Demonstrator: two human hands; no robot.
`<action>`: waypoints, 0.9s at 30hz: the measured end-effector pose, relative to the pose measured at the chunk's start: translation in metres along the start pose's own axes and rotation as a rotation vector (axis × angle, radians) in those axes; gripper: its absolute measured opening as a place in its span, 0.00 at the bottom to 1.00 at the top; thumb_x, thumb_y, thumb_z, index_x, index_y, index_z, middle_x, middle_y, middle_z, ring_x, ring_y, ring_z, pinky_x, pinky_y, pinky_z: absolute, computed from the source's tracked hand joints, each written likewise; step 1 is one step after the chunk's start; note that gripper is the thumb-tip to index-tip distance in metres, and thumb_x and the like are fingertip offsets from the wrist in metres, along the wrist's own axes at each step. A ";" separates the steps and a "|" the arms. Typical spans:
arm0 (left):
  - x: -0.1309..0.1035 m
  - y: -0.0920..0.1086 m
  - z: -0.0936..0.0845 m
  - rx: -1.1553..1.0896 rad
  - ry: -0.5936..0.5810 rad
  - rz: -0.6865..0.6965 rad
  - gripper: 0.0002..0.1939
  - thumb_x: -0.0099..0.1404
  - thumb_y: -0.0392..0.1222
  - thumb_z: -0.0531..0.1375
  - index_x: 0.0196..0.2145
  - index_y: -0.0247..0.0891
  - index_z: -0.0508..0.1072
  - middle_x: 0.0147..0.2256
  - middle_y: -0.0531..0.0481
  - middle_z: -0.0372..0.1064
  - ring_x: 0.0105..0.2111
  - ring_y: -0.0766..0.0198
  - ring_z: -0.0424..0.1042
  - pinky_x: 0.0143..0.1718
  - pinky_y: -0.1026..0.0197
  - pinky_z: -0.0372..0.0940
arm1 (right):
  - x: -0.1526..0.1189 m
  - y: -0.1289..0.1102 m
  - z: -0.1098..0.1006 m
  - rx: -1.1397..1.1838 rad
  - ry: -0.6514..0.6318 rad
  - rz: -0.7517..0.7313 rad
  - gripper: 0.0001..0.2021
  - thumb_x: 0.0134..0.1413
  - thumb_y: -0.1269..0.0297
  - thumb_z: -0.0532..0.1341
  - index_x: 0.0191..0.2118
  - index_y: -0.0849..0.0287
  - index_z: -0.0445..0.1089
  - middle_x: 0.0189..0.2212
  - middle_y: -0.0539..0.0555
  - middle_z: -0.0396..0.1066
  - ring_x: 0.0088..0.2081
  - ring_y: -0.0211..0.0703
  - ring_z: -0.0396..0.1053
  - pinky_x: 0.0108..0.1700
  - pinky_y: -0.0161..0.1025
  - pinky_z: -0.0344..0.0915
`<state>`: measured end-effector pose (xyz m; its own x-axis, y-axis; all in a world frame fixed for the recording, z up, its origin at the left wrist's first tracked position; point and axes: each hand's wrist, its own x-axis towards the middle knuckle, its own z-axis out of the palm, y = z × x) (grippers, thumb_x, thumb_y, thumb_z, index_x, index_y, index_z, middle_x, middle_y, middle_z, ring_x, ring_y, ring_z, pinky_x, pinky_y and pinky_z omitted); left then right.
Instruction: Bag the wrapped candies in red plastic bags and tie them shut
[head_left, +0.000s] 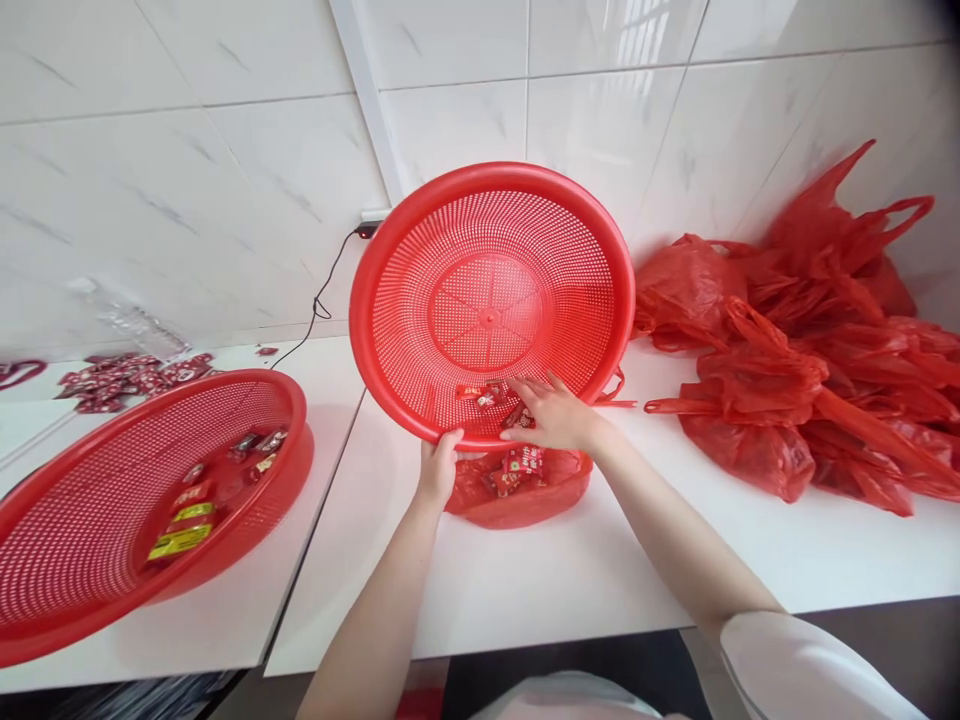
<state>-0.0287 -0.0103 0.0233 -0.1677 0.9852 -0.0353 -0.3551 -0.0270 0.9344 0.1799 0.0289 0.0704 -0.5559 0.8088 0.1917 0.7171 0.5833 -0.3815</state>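
The left hand (441, 464) pinches the near rim of a round red perforated plastic basket (491, 180), thumb over the rim; its other fingers are mostly hidden. The right hand (551, 412) is open, fingers extended and slightly parted, palm down inside the near right part of the same basket. It is positioned at a few small red printed packets (491, 396) lying low in the basket, just inside the near rim. Whether it grips any of them cannot be told.

The basket is tilted, its opening facing the camera. Directly below the near rim, an open red translucent plastic bag (495, 512) rests on the white flat surface (360, 600) and contains red printed packets (523, 463).

To the left, a second red perforated basket (296, 470) holds red, dark and yellow packets (182, 530). Beyond it, at the far left, lies a pile of small red-and-white packets (124, 378), with a clear plastic item (139, 325) near the wall. A thin black cable (319, 300) runs from a black plug (367, 230) at the white tiled wall (450, 120) down to the surface.

To the right, several red plastic bags (780, 390) form a heap reaching back to the wall.
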 end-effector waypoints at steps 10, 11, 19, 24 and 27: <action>0.007 -0.003 -0.005 -0.051 0.040 0.029 0.20 0.53 0.40 0.62 0.45 0.37 0.69 0.40 0.48 0.74 0.37 0.56 0.76 0.35 0.56 0.74 | -0.004 -0.002 -0.018 0.318 -0.022 -0.107 0.34 0.46 0.73 0.66 0.61 0.56 0.60 0.57 0.60 0.66 0.57 0.50 0.66 0.56 0.47 0.64; 0.007 -0.003 -0.006 -0.053 0.034 0.036 0.19 0.54 0.40 0.61 0.45 0.37 0.69 0.40 0.48 0.74 0.37 0.56 0.76 0.35 0.56 0.74 | -0.004 -0.003 -0.019 0.328 -0.003 -0.098 0.34 0.46 0.75 0.65 0.61 0.56 0.61 0.56 0.59 0.67 0.56 0.50 0.66 0.55 0.46 0.64; 0.007 -0.003 -0.008 -0.048 0.065 0.058 0.19 0.54 0.40 0.62 0.45 0.38 0.69 0.41 0.48 0.74 0.40 0.54 0.76 0.37 0.55 0.73 | -0.010 -0.002 -0.033 0.392 -0.142 -0.095 0.36 0.44 0.63 0.70 0.61 0.52 0.62 0.52 0.54 0.71 0.49 0.49 0.71 0.50 0.44 0.68; 0.006 -0.004 -0.007 -0.062 0.051 0.063 0.21 0.55 0.40 0.61 0.47 0.38 0.70 0.43 0.46 0.74 0.40 0.53 0.76 0.36 0.56 0.73 | -0.011 -0.009 -0.036 0.360 -0.074 -0.111 0.35 0.49 0.48 0.66 0.61 0.56 0.63 0.56 0.60 0.68 0.55 0.54 0.67 0.55 0.50 0.64; 0.006 -0.006 -0.007 -0.039 0.035 0.078 0.24 0.55 0.41 0.62 0.51 0.39 0.69 0.45 0.46 0.73 0.40 0.54 0.76 0.35 0.57 0.74 | -0.009 -0.011 -0.033 0.293 0.008 -0.154 0.32 0.51 0.51 0.66 0.60 0.58 0.65 0.56 0.61 0.68 0.57 0.54 0.66 0.58 0.51 0.62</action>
<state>-0.0338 -0.0056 0.0155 -0.2286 0.9732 0.0242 -0.3748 -0.1109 0.9204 0.1911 0.0175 0.1027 -0.6441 0.7140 0.2745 0.4728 0.6537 -0.5909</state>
